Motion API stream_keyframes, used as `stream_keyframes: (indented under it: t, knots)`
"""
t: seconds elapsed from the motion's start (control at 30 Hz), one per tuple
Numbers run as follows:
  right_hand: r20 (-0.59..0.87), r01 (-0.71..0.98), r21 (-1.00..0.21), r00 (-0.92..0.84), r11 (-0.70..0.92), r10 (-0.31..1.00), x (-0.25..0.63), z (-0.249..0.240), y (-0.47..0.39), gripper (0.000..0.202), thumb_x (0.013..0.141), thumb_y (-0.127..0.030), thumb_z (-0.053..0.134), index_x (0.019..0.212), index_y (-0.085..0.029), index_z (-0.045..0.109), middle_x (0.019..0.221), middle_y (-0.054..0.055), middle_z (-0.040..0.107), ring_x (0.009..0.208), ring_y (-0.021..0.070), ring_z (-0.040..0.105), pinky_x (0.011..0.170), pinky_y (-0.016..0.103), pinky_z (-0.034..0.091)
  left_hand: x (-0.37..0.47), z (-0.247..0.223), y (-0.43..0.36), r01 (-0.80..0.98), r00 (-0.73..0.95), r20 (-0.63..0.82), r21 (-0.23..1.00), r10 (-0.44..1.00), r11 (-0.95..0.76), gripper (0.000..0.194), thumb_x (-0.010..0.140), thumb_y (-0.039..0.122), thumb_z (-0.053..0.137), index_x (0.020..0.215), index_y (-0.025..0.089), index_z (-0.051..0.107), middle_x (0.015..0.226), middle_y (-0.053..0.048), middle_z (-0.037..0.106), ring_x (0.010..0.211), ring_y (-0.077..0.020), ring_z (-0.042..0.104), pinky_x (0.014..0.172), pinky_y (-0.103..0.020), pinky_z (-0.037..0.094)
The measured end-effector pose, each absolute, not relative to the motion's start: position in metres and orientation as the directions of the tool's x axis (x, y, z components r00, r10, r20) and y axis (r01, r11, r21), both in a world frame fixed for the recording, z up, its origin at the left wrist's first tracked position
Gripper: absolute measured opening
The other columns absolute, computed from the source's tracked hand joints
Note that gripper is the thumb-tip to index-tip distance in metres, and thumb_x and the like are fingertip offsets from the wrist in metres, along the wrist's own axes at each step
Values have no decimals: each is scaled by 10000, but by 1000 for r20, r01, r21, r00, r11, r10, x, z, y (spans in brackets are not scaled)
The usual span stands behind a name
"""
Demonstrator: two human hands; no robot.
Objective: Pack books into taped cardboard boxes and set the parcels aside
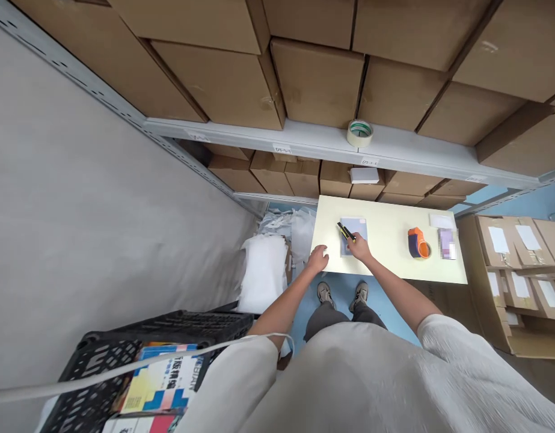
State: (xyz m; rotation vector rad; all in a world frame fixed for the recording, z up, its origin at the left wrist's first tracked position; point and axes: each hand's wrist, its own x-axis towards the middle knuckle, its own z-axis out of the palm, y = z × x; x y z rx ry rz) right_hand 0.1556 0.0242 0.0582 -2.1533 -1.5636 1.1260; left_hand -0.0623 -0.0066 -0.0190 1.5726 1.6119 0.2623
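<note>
In the head view, my right hand [359, 247] is closed around a black and yellow box cutter [346, 231], whose front end points up and to the left. The cutter is over a flat blue-grey packet [354, 225] on the pale table [385, 225]; a small pale label shows at the packet's upper right. My left hand [318, 259] is at the table's left front edge, beside the packet. Its fingers are loosely curved and apart, with nothing visible between them.
An orange and dark tape dispenser [417, 242] and a purple packet [447, 243] lie on the table's right side. Cardboard boxes [317, 81] fill the shelves, where a tape roll [359, 133] sits. White sheets [262, 270] and a black crate [97, 361] are at left; open cartons [514, 240] stand right.
</note>
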Motion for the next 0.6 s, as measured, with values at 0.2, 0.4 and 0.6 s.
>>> stream_keyframes:
  t: [0.2,0.4,0.6]
  knots:
    - [-440,766,-522,134,-374,888,128,48,59,397,1069,-526,531,1299,-216,627,981,104,800,970,278,744,841,334,537,-84,-34,-9,717,206,-439,675,874,171,522,928,178,603,1449,187,635,1627,-152,577,1533,-297,522,1284,-439,405]
    - [-493,835,-388,169,-389,853,120,44,68,429,1091,-483,484,1367,-179,609,1181,196,780,1080,338,734,887,394,539,-93,-37,-17,744,291,-461,660,838,105,552,968,204,567,1519,172,590,1748,-153,424,1619,-299,409,1308,-465,364]
    - [-487,831,-402,162,-385,858,122,40,42,459,1074,-538,517,1352,-190,632,1200,202,774,1131,357,722,908,412,544,-94,-35,-15,751,306,-468,654,829,92,540,962,199,580,1501,195,607,1757,-131,415,1619,-299,409,1312,-474,365]
